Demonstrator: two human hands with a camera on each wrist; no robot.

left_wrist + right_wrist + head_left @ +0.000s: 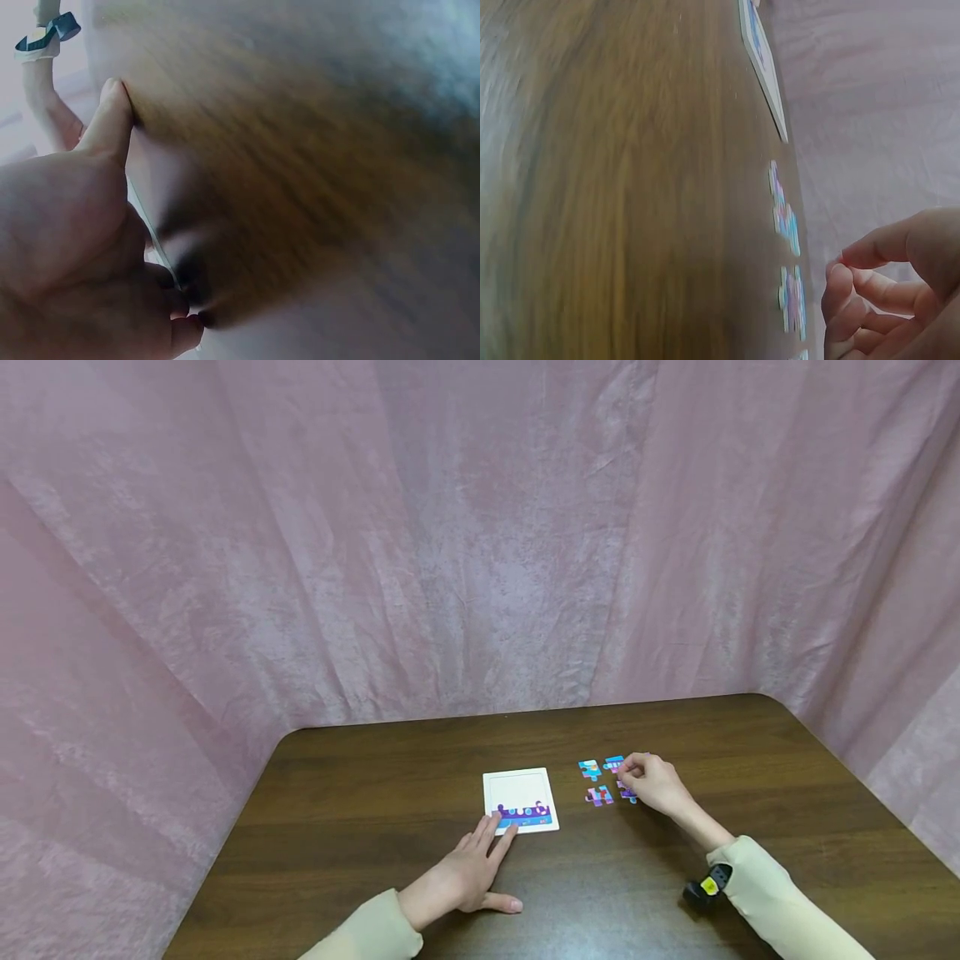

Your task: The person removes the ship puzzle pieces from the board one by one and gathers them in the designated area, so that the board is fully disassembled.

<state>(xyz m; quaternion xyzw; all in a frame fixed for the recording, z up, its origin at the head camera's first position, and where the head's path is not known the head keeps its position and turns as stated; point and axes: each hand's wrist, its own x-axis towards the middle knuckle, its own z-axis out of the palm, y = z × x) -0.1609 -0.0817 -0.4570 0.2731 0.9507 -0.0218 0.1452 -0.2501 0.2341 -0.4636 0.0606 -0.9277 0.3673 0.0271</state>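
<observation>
A square white puzzle tray (520, 777) lies on the table, its lowest row filled with purple and blue pieces. My left hand (474, 864) rests its straight fingertips on the tray's near left corner; its thumb is spread over the table. In the left wrist view the tray's edge runs under the fingers of the left hand (82, 247). My right hand (654, 783) is over the loose pieces with fingers curled. In the right wrist view the right hand's (892, 289) thumb meets its index fingertip; no piece shows between them. Loose jigsaw pieces (598, 795) lie below and left of it.
Another blue jigsaw piece (589, 768) lies between the tray and the right hand. A brown wooden table (360, 793) carries everything. Pink curtains (480, 543) hang behind it and at both sides. A black wrist device (707, 888) sits at the right sleeve.
</observation>
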